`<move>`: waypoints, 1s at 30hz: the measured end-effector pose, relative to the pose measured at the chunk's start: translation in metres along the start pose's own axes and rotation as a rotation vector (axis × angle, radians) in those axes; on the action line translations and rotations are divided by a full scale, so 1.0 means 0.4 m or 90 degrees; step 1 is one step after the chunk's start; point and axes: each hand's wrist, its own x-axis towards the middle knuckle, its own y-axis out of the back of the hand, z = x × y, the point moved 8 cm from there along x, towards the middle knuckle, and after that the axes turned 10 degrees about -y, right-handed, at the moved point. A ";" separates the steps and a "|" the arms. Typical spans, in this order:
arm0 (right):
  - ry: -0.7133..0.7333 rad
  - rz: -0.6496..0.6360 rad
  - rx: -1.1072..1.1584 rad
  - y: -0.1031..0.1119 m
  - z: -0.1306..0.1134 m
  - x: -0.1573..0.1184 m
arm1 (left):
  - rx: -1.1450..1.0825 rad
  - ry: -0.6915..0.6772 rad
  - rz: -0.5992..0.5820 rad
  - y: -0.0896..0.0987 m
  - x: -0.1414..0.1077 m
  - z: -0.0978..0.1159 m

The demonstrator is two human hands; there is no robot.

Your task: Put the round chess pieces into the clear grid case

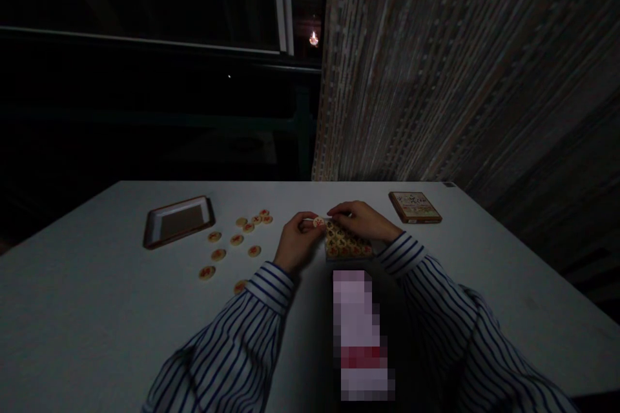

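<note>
My left hand pinches a round Chinese chess piece with a red character between thumb and fingers. Just right of it is a small box filled with rows of pale round pieces, red-marked in the near row and dark-marked farther back. Over the far side of this box lies my right hand, fingers bent together toward the left; whatever they grip is too dark and small to name. To the left, several loose chess pieces are scattered on the white table, most with red characters. One piece is partly covered by my left sleeve.
A shallow brown-rimmed box part rests at the table's left. At the far right lies a flat box lid with a printed picture. A string curtain hangs behind the table, beside a dark window. A pixelated patch covers the lower middle.
</note>
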 end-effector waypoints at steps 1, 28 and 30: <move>-0.004 -0.005 0.016 -0.001 0.003 -0.005 | -0.029 0.010 0.006 -0.005 -0.006 -0.005; -0.086 -0.134 0.179 -0.037 0.012 -0.046 | -0.091 0.034 0.015 -0.043 -0.073 -0.045; -0.080 -0.132 0.186 -0.036 0.013 -0.045 | -0.119 0.041 0.010 -0.046 -0.073 -0.048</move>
